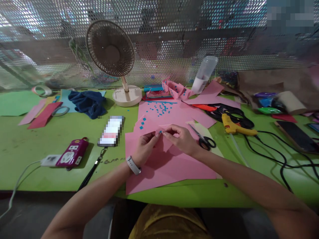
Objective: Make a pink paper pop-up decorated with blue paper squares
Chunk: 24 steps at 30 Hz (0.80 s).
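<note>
My left hand (145,145), with a white band at the wrist, is closed in a pinch at a tiny blue paper piece (160,132). Thumb and fingers of my right hand (183,139) pinch at the same piece from the other side. Both hands are above stacked pink paper sheets (159,176); a folded pink part shows just behind the fingertips, and I cannot tell if they grip it too. Several blue paper diamonds (143,123) lie beyond my left hand, and many smaller blue bits (159,109) are scattered farther back. Scissors (203,137) with black handles rest beside my right wrist.
Rightward lie a yellow glue gun (235,126) with black cables and a dark phone (296,136). A lit phone (111,131) and a purple power bank (72,153) are on the left. Behind stand a fan (127,96), a decorated pink paper piece (175,89) and a clear bottle (204,74).
</note>
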### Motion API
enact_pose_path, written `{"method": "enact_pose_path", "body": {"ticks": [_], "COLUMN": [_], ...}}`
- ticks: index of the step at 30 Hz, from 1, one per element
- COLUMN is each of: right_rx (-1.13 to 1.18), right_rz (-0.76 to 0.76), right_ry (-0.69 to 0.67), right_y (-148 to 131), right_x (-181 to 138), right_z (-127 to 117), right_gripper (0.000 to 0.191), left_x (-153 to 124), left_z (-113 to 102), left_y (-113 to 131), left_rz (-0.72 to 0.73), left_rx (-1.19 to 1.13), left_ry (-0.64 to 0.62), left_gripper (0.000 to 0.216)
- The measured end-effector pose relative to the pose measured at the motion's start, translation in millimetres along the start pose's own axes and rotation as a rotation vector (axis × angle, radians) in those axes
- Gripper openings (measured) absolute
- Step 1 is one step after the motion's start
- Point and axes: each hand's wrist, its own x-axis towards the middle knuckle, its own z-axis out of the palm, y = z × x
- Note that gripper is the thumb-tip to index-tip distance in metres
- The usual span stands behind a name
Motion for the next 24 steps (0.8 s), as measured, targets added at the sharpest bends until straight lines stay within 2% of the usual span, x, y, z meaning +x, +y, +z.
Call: {"method": "enact_pose_path", "body": {"ticks": [9, 14, 16, 20, 24], "right_rx": [-0.119, -0.082, -0.077, -0.107, -0.124], "right_rz": [-0.155, -0.152, -0.157, -0.179, -0.199], "right_ry": [0.011, 0.003, -0.001, -0.018, -0.026], "right_y": [-3, 0, 1, 0, -1], "right_x": [-3, -2, -3, -5, -7], "right_z": [-1, 0, 1, 4, 5], "right_gripper": [0.012, 0.015, 0.016, 0.016, 0.016], "left_x": [2, 4, 5, 6, 6], "left_z": [-1, -3, -4, -3, -2], "left_y": [-4, -12, -14, -12, -9], "left_rz": [-0.004, -0.049, -0.059, 0.027, 0.082], "left_rx": [-0.032, -0.087, -0.090, -0.113, -0.088], "left_ry": [0.025, 0.148, 0.159, 0.092, 0.120], "left_gripper": [0.042, 0.040, 0.041, 0.039, 0.037]}}
